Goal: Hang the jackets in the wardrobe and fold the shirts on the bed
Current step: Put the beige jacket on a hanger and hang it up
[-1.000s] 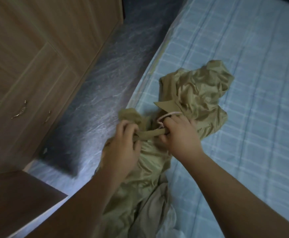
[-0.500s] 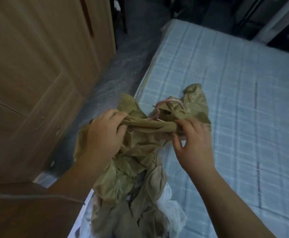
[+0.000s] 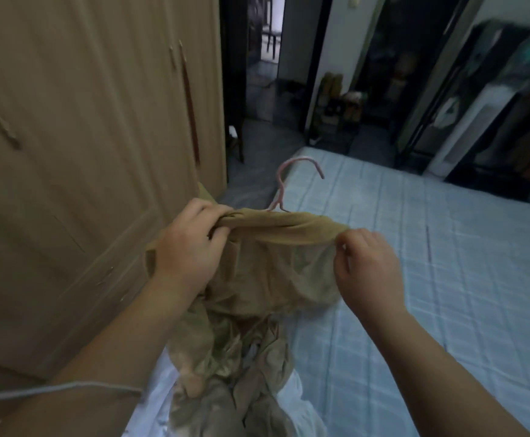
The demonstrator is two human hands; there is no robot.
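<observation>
Now the tan jacket (image 3: 270,272) is being held up over the near edge of the bed (image 3: 431,279), just beside the closed wardrobe (image 3: 84,152). Its top edge is being stretched between both hands: the grip of the left hand (image 3: 191,247) is being clamped around one bunched end, and the grip of the right hand (image 3: 367,269) is pinching the other. A pink hanger (image 3: 279,187) is being carried inside, hook poking up. The lower folds are being trailed over a white garment (image 3: 295,402).
</observation>
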